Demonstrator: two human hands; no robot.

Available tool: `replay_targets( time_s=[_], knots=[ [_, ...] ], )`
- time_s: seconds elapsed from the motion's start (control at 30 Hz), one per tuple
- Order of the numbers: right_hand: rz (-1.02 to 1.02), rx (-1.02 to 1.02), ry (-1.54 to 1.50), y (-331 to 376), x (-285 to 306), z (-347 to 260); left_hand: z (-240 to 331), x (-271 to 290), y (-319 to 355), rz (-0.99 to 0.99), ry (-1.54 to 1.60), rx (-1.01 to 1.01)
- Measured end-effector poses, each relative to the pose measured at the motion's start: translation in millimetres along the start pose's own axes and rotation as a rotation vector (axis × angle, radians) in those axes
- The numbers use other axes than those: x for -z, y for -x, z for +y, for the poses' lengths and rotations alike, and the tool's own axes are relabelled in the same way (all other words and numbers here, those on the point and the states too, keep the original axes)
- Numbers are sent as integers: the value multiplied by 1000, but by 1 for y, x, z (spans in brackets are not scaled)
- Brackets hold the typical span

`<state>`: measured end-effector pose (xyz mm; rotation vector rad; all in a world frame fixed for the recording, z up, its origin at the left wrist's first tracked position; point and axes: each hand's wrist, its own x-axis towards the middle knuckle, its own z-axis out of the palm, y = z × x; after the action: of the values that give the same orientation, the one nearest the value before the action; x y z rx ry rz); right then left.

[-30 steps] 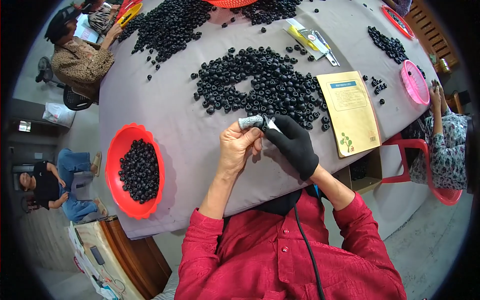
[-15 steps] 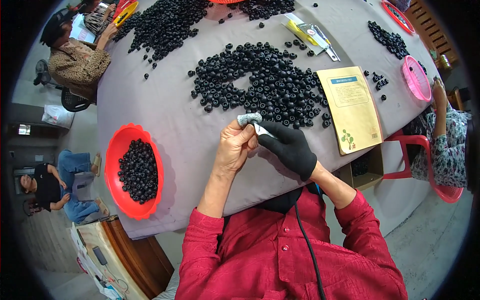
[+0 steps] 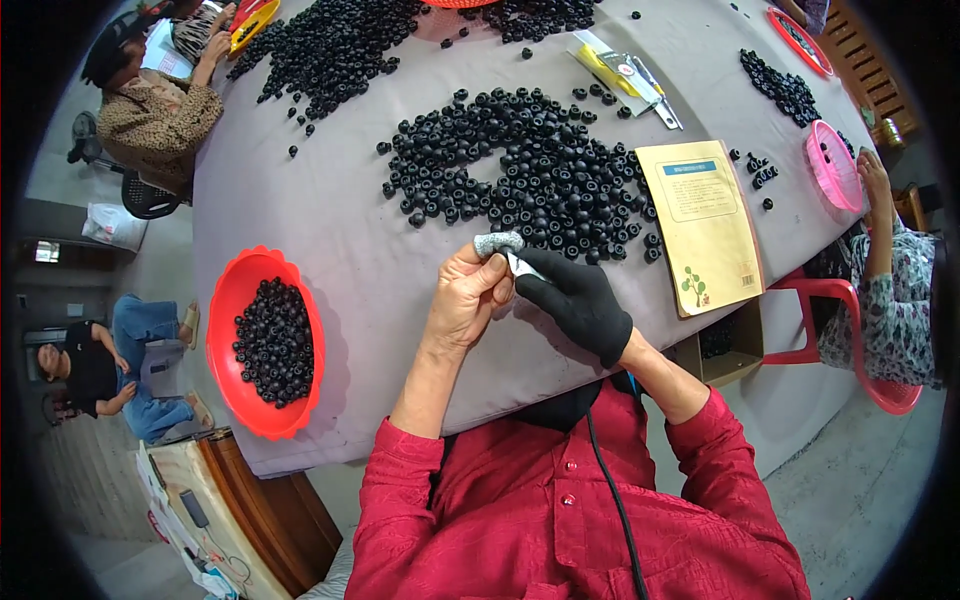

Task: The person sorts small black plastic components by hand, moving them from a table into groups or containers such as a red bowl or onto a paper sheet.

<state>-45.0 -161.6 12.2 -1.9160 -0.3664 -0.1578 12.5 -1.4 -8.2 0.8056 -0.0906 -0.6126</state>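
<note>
My left hand (image 3: 468, 297) is closed, fingers and thumb pinched together, with a grey speckled cover (image 3: 498, 243) on its index finger. What lies in this pinch is mostly hidden; a dark bit shows below the cover. My right hand (image 3: 580, 303), in a black glove, grips a pale, pointed blade-like tool (image 3: 522, 267) between thumb and fingers. The tool's tip meets the left fingertips. Just beyond both hands spreads a pile of small round black parts (image 3: 540, 165) with holes in them.
On the left stands a red scalloped basin (image 3: 222, 345) holding more black parts. A yellow booklet (image 3: 705, 235) lies right of the pile, below a packaged tool (image 3: 625, 75). A pink basket (image 3: 830, 170) and another heap (image 3: 330, 55) lie farther off. Other people sit around the table.
Both my hands keep nearly the same pose, and the pale tool has tilted slightly at the left fingertips. At the right, another person's hand has moved up beside the pink basket.
</note>
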Motion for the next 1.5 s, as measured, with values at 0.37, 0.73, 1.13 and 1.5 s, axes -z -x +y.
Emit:
replay_targets(
  time_s=[0.37,0.73,1.13,1.5],
  knots=[
    [1,34,2,0,0,2,1,-1,1,7,-5,-1],
    [-75,-74,-82,-4,2,-3,1,1,3,7,-23,-2],
    [-49,-124,-68,-6,1,-4,5,-3,8,63,-43,53],
    [-48,62,94,-3,1,4,4,-6,6,47,-83,51]
  ],
)
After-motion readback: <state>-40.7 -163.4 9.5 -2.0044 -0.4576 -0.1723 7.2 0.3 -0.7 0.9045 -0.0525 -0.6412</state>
